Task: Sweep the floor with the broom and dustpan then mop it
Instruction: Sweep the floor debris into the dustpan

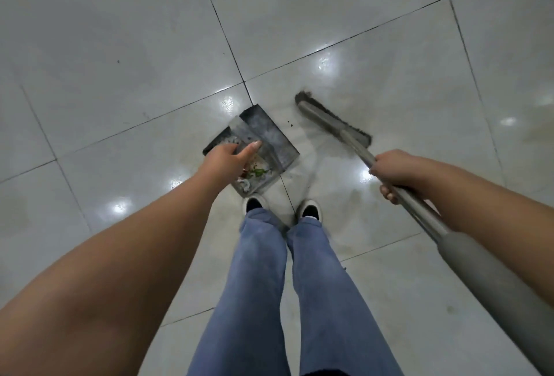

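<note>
A grey metal dustpan (271,138) sits on the pale tiled floor just ahead of my shoes, with green, red and white scraps lying in its near part. My left hand (229,155) grips the dustpan's handle, thumb stretched along it; the handle itself is mostly hidden. To the right, the broom head (331,119) with dark bristles rests on the floor, a small gap away from the dustpan's right edge. My right hand (392,170) is wrapped round the broom's metal pole (419,206), which runs back to a thick grey grip at the lower right.
Glossy white floor tiles (126,54) with dark grout lines spread all around, showing lamp reflections. A few dark crumbs (290,124) lie between dustpan and broom. My legs in blue jeans and white shoes (254,203) stand directly behind the dustpan.
</note>
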A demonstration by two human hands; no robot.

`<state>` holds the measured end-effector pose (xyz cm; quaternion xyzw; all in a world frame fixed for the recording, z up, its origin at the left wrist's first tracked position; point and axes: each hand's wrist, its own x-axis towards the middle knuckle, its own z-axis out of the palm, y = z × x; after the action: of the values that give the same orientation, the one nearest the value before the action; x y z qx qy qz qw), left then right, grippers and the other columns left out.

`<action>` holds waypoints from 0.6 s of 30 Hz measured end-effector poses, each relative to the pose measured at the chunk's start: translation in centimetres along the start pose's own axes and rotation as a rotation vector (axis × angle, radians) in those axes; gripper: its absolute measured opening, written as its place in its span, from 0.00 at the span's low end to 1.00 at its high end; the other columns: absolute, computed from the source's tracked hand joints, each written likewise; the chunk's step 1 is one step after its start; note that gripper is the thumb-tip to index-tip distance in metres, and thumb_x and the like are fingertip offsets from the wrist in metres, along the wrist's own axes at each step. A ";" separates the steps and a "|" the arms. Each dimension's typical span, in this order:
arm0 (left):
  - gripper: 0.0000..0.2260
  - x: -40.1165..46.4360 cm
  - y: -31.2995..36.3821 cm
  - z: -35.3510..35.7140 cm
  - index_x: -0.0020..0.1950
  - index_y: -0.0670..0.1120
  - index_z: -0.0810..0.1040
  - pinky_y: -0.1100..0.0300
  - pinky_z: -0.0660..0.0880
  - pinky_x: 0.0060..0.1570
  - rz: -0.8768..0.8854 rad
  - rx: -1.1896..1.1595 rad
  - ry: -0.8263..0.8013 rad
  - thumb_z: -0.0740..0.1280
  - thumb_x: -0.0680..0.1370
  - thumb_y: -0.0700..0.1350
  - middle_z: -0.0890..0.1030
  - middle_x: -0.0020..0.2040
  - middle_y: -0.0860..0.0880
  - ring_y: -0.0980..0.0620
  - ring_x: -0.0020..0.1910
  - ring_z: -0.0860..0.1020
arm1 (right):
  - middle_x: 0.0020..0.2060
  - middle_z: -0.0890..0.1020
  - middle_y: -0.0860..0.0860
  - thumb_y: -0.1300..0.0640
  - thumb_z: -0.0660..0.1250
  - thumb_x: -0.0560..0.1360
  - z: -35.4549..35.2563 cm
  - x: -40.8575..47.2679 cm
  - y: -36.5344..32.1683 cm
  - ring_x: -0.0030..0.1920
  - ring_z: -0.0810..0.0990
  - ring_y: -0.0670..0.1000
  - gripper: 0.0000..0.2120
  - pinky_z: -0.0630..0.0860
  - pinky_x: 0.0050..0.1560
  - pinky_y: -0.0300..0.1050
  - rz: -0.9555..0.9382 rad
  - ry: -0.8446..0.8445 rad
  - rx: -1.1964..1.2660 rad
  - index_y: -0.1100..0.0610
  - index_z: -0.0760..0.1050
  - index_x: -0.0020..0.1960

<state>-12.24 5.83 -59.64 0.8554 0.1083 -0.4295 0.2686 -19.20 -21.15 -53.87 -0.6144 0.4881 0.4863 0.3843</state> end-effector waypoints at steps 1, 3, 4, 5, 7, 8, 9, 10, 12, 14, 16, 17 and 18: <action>0.25 0.2 0.0 0.0 0.36 0.42 0.73 0.58 0.69 0.34 -0.005 -0.049 0.008 0.62 0.73 0.64 0.74 0.32 0.44 0.48 0.29 0.71 | 0.28 0.69 0.57 0.63 0.52 0.80 0.5 0.5 0.2 0.10 0.67 0.48 0.11 0.67 0.18 0.32 -0.002 -0.019 -0.062 0.63 0.67 0.59; 0.26 0.6 -0.1 -0.3 0.42 0.39 0.76 0.54 0.70 0.36 -0.021 -0.100 0.010 0.63 0.73 0.64 0.76 0.35 0.43 0.46 0.32 0.72 | 0.27 0.69 0.57 0.64 0.52 0.79 2.0 0.8 0.9 0.16 0.69 0.50 0.14 0.68 0.18 0.33 -0.030 -0.067 -0.146 0.65 0.67 0.62; 0.26 0.7 -0.3 -0.6 0.42 0.40 0.76 0.54 0.71 0.36 -0.030 -0.084 0.007 0.62 0.73 0.64 0.76 0.35 0.43 0.46 0.32 0.73 | 0.27 0.69 0.57 0.64 0.52 0.79 2.9 0.7 1.3 0.18 0.69 0.51 0.14 0.68 0.19 0.33 -0.052 -0.096 -0.179 0.65 0.67 0.62; 0.25 0.6 -0.4 -0.9 0.42 0.42 0.76 0.54 0.73 0.36 -0.038 -0.053 0.008 0.61 0.73 0.65 0.77 0.36 0.44 0.47 0.33 0.74 | 0.26 0.69 0.56 0.65 0.52 0.78 3.6 0.3 1.7 0.18 0.69 0.50 0.14 0.68 0.19 0.33 -0.069 -0.127 -0.203 0.65 0.68 0.61; 0.24 0.4 -0.6 -1.3 0.43 0.43 0.76 0.53 0.76 0.40 -0.056 -0.021 0.018 0.61 0.73 0.65 0.78 0.37 0.45 0.46 0.35 0.75 | 0.23 0.69 0.55 0.65 0.53 0.78 4.2 -0.7 2.5 0.13 0.67 0.48 0.13 0.67 0.19 0.32 -0.078 -0.183 -0.202 0.62 0.70 0.60; 0.24 0.3 -0.7 -1.5 0.43 0.43 0.76 0.52 0.76 0.41 -0.062 -0.018 0.019 0.61 0.73 0.65 0.78 0.37 0.44 0.46 0.35 0.75 | 0.20 0.68 0.54 0.65 0.54 0.78 3.9 -1.2 2.8 0.12 0.66 0.47 0.12 0.67 0.19 0.32 -0.076 -0.200 -0.194 0.59 0.71 0.59; 0.24 0.0 -0.7 -1.6 0.43 0.43 0.76 0.53 0.76 0.40 -0.070 -0.016 0.013 0.61 0.73 0.65 0.77 0.36 0.44 0.46 0.33 0.75 | 0.18 0.68 0.53 0.64 0.55 0.78 3.3 -1.7 3.0 0.12 0.65 0.47 0.12 0.66 0.19 0.31 -0.076 -0.199 -0.189 0.57 0.71 0.59; 0.23 -0.4 -0.9 -1.7 0.41 0.43 0.76 0.55 0.75 0.36 -0.077 -0.014 0.001 0.61 0.74 0.64 0.77 0.34 0.45 0.47 0.31 0.74 | 0.16 0.67 0.53 0.63 0.57 0.79 2.3 -2.3 3.2 0.12 0.64 0.47 0.12 0.65 0.18 0.31 -0.075 -0.187 -0.184 0.55 0.71 0.60; 0.22 -1.5 -1.1 -1.6 0.36 0.45 0.73 0.59 0.71 0.30 -0.079 -0.007 -0.012 0.61 0.74 0.64 0.75 0.30 0.47 0.49 0.28 0.72 | 0.14 0.66 0.52 0.62 0.58 0.79 -0.1 -3.7 3.3 0.12 0.63 0.47 0.15 0.64 0.17 0.30 -0.048 -0.156 -0.145 0.51 0.69 0.64; 0.23 -2.7 -1.5 -1.1 0.33 0.45 0.72 0.60 0.69 0.28 -0.059 0.012 -0.015 0.61 0.74 0.64 0.74 0.28 0.47 0.50 0.26 0.71 | 0.13 0.65 0.50 0.61 0.58 0.79 -2.4 -4.7 3.3 0.11 0.62 0.46 0.17 0.62 0.16 0.28 -0.009 -0.142 -0.066 0.48 0.67 0.66; 0.24 -3.7 -2.1 -0.5 0.33 0.43 0.72 0.60 0.69 0.28 -0.068 0.003 -0.026 0.61 0.74 0.64 0.74 0.28 0.46 0.49 0.27 0.72 | 0.13 0.65 0.50 0.62 0.57 0.79 -3.9 -5.6 3.0 0.11 0.62 0.45 0.17 0.61 0.15 0.28 0.007 -0.109 -0.006 0.49 0.68 0.66; 0.25 -4.1 -2.5 -0.1 0.35 0.42 0.72 0.59 0.69 0.30 -0.074 -0.003 -0.020 0.61 0.73 0.64 0.74 0.29 0.45 0.48 0.28 0.73 | 0.13 0.65 0.50 0.62 0.57 0.79 -4.3 -5.8 2.7 0.11 0.62 0.44 0.17 0.61 0.15 0.28 0.002 -0.091 0.007 0.51 0.68 0.66; 0.26 -4.4 -2.7 0.3 0.37 0.41 0.74 0.58 0.69 0.33 -0.078 -0.003 -0.004 0.61 0.73 0.65 0.75 0.31 0.44 0.47 0.31 0.73 | 0.13 0.65 0.50 0.63 0.57 0.79 -4.4 -5.7 2.3 0.11 0.62 0.45 0.17 0.61 0.15 0.29 -0.013 -0.073 0.005 0.53 0.69 0.67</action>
<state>-16.23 8.18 -57.29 0.8494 0.1416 -0.4410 0.2530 -20.71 -24.55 -47.29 -0.5985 0.4710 0.5049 0.4063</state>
